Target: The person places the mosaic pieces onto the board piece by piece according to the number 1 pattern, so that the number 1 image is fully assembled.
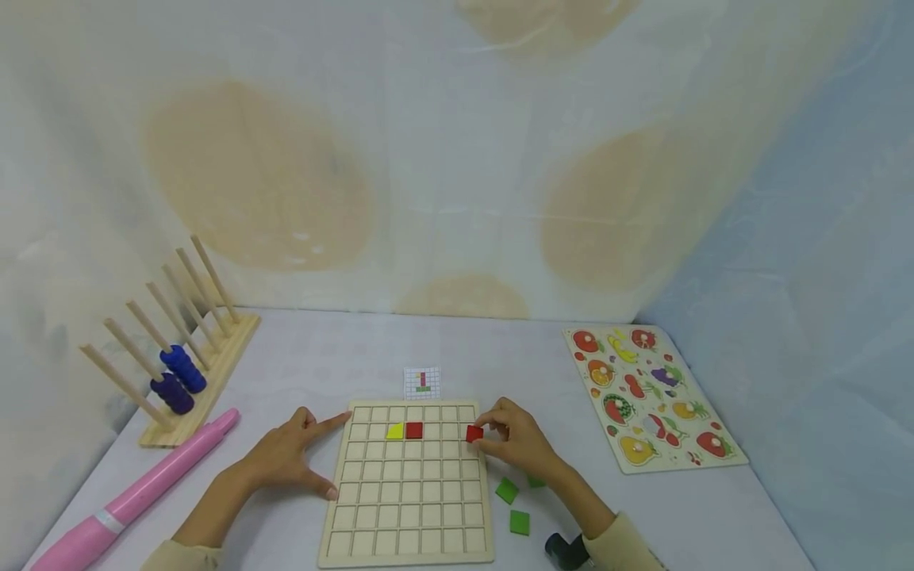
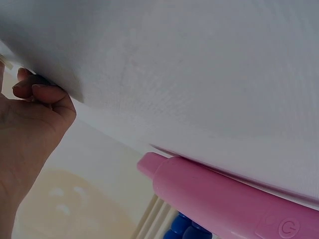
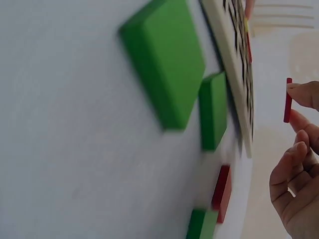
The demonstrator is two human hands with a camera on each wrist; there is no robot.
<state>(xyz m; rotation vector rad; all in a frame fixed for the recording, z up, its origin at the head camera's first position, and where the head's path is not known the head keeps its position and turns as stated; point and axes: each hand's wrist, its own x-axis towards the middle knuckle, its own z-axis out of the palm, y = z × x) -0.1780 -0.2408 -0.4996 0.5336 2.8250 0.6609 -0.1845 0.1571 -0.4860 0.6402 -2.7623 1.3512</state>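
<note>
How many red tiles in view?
3. First tile on the grid board, beside the yellow piece; second tile pinched in the right hand; third tile on the table, seen in the right wrist view. Others may be hidden behind the arm.

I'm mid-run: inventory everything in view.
Table: one, white, underneath
Backdrop: one, pale, behind
Grid board: one, pale, middle
Tile: one, yellow, on board
Tiles: three, red, on board, on table, held
Tiles: three, green, right of board
Card: one, white, beyond board
Peg rack: one, pale, back left
Beads: several, blue and purple, on rack
Wand: one, pink, left
Fruit puzzle: one, multicoloured, right
Object: one, black, front right
Sleeves: two, beige, front
Left hand: one, touching board
Right hand: one, pinching red tile
</note>
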